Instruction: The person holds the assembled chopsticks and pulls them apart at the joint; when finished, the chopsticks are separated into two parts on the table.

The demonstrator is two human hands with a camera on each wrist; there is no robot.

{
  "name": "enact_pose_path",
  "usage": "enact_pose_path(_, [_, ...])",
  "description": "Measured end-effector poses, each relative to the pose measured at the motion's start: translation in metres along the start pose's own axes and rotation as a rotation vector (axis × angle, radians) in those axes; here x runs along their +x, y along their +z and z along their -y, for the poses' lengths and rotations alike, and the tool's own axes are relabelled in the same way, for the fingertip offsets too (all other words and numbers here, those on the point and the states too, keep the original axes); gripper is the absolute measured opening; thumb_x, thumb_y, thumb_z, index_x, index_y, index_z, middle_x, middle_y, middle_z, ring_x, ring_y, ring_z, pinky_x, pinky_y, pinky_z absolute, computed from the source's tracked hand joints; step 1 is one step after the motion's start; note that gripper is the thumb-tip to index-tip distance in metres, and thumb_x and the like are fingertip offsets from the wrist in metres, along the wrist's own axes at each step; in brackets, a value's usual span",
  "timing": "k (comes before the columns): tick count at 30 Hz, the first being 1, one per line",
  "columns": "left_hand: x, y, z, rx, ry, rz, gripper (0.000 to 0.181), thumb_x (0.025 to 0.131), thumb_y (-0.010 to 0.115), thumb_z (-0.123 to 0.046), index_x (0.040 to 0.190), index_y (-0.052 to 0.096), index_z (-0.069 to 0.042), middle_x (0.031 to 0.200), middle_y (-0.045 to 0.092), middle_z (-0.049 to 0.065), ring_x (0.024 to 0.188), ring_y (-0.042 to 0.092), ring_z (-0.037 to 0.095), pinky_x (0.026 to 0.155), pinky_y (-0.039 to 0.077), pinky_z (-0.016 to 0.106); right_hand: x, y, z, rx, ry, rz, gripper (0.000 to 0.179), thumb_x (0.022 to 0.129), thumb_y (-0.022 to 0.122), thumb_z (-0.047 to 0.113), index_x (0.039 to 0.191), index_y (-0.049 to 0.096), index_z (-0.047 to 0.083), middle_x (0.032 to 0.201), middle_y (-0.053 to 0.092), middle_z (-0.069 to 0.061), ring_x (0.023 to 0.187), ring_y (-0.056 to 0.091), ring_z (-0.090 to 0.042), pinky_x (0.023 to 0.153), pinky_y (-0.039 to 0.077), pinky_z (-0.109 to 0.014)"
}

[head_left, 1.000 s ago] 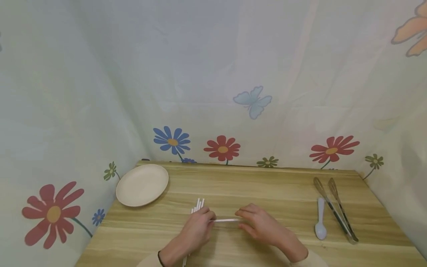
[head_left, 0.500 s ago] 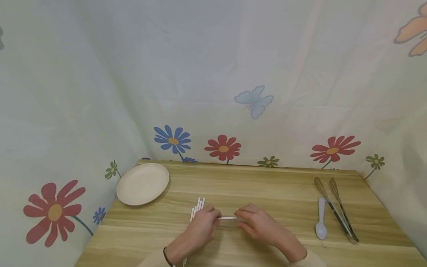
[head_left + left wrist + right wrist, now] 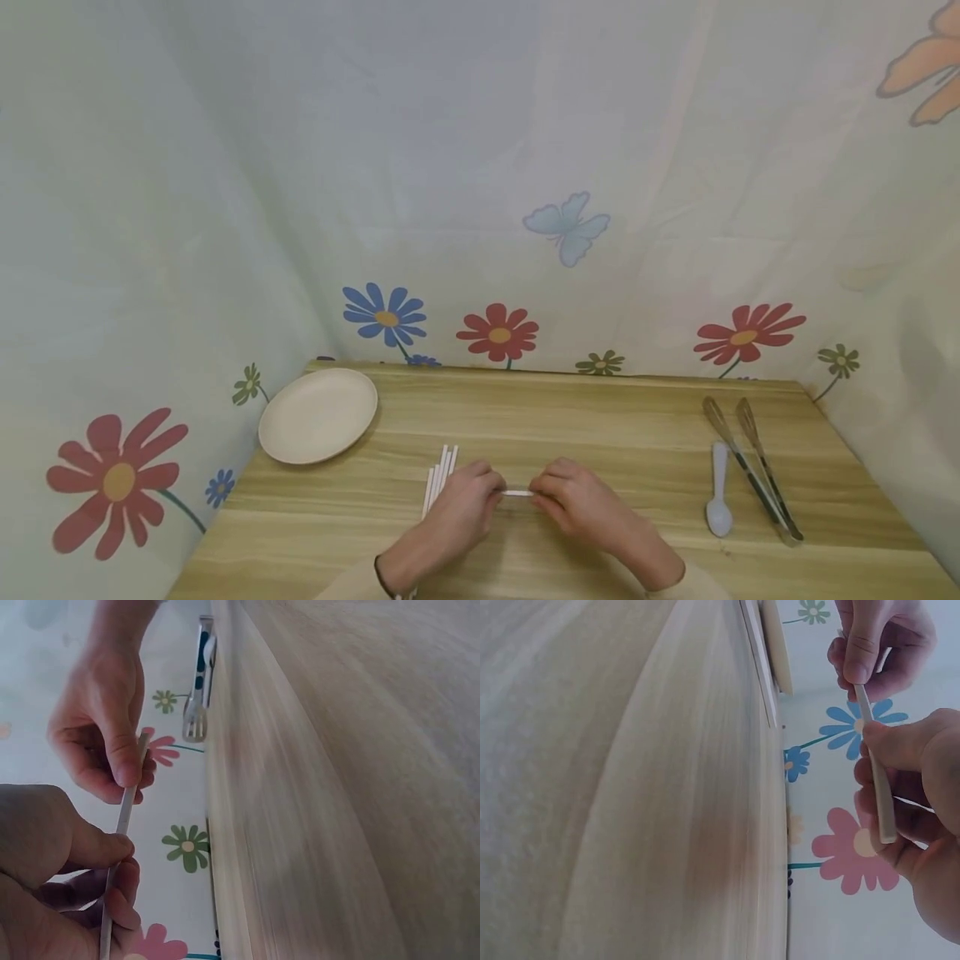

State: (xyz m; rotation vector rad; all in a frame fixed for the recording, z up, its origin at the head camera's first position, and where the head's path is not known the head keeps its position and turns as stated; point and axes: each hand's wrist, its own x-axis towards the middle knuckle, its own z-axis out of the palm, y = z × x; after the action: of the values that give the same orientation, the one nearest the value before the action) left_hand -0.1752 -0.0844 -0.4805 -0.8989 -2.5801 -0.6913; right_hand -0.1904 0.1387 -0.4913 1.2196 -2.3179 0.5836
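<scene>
A slender white stick (image 3: 517, 493) is held crosswise above the wood-grained bench (image 3: 555, 417), spanning the short gap between a person's two hands. The left hand (image 3: 462, 502) pinches it between thumb and curled fingers, and the right hand (image 3: 581, 504) grips it the same way, with the fingers of both closed down to the stick's thickness. In the right wrist view, one end of the stick runs past the right thumb and across the curled fingers. More white sticks (image 3: 441, 475) lie side by side on the bench, their far ends staggered, partly hidden under the left hand and forearm. A black band (image 3: 381, 577) circles the left wrist. Near the bench's far left corner sits a round, pale plate (image 3: 318, 415). On the right side, a light spoon (image 3: 718, 517) lies with its bowl towards the person, just beside metal tongs (image 3: 753, 471) whose arms spread apart towards the far edge. Behind hangs a pale cloth (image 3: 450, 125) printed with flowers and butterflies.
</scene>
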Motion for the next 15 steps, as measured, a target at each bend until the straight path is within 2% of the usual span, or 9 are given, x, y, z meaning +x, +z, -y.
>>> enact_pose_path(5, [0.0001, 0.0001, -0.0014, -0.021, -0.004, 0.008, 0.006, 0.081, 0.073, -0.005, 0.086, 0.073, -0.009, 0.077, 0.058, -0.005, 0.067, 0.051, 0.002, 0.057, 0.042, 0.012, -0.0003, 0.0020, 0.0008, 0.011, -0.058, -0.066, 0.012, 0.076, 0.078, 0.005, 0.083, 0.069, 0.009, 0.080, 0.060, 0.007, 0.074, 0.053, -0.004, 0.066, 0.044, -0.010])
enact_pose_path(9, [0.0017, -0.0010, -0.0017, -0.059, -0.015, 0.039, 0.006, 0.083, 0.071, -0.004, 0.087, 0.072, -0.008, 0.078, 0.057, -0.005, 0.068, 0.051, 0.001, 0.058, 0.042, 0.011, 0.0001, 0.0018, 0.0006, 0.030, -0.076, -0.128, 0.016, 0.072, 0.078, 0.001, 0.082, 0.068, 0.008, 0.078, 0.058, 0.005, 0.071, 0.051, -0.005, 0.064, 0.043, -0.009])
enact_pose_path(10, [0.0021, -0.0016, -0.0014, -0.068, -0.020, 0.047, 0.006, 0.084, 0.070, -0.004, 0.088, 0.072, -0.008, 0.078, 0.057, -0.005, 0.069, 0.051, 0.001, 0.058, 0.043, 0.011, 0.0004, 0.0021, 0.0007, 0.033, -0.073, -0.138, 0.010, 0.078, 0.076, 0.005, 0.082, 0.068, 0.008, 0.077, 0.058, 0.005, 0.070, 0.051, -0.005, 0.064, 0.043, -0.009])
enact_pose_path(15, [0.0074, -0.0018, -0.0028, -0.063, -0.047, 0.086, 0.006, 0.084, 0.070, -0.003, 0.087, 0.070, -0.008, 0.080, 0.058, -0.005, 0.071, 0.052, 0.002, 0.060, 0.044, 0.013, -0.0012, 0.0025, 0.0005, 0.060, -0.008, -0.173, 0.009, 0.078, 0.075, 0.004, 0.082, 0.068, 0.008, 0.078, 0.060, 0.004, 0.071, 0.054, -0.006, 0.064, 0.044, -0.010])
